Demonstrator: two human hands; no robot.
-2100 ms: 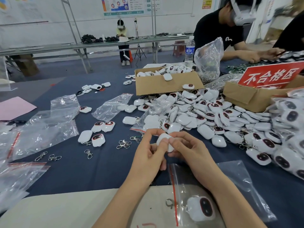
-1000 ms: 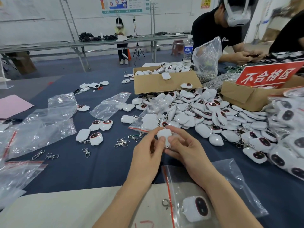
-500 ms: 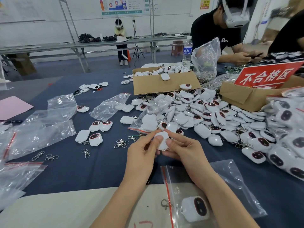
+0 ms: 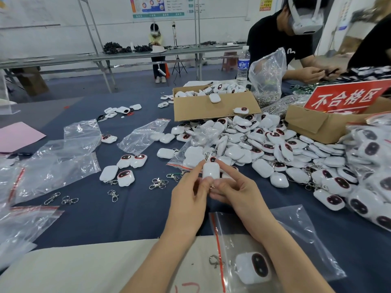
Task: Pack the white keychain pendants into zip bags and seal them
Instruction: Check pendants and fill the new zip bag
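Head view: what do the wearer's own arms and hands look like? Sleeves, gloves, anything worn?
Both bare. The left hand and right hand wear no gloves, and no rings show. The left forearm and right forearm are uncovered up to the frame edge: no sleeve, watch or wristband in view. No markings visible.

I hold one white pendant (image 4: 211,171) in my two hands — left hand (image 4: 186,201), right hand (image 4: 239,193). One more sits in the zip bag (image 4: 296,229); the pendant heap (image 4: 275,144) defies counting. Two cardboard boxes (image 4: 211,112), one water bottle (image 4: 242,64).
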